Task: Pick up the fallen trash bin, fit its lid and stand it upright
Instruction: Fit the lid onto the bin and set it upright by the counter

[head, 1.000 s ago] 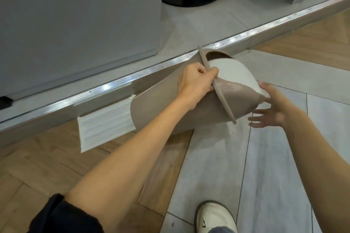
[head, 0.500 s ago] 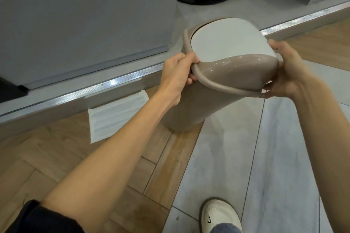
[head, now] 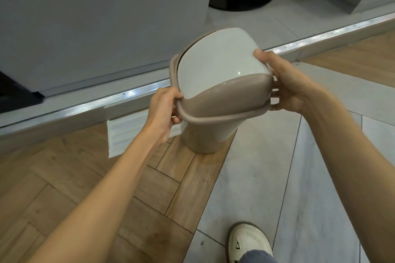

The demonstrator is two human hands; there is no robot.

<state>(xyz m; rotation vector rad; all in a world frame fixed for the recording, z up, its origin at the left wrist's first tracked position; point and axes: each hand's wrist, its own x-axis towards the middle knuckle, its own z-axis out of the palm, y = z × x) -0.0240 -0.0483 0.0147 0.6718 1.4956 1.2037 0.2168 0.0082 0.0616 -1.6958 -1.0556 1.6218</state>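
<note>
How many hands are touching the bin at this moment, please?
2. The left hand grips the lid's rim on the left side of the bin; the right hand clasps the opposite side, thumb on the lid. Some fingertips are hidden behind the rim.

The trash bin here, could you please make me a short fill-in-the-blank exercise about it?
1. The trash bin is gripped at its rim by ____ hands.
2. The white flap sits in the bin's ____.
3. The bin's base is over the ____ floor.
4. The white shoe stands on the ____ floor.

Answers: two; lid; wooden; tiled
</note>
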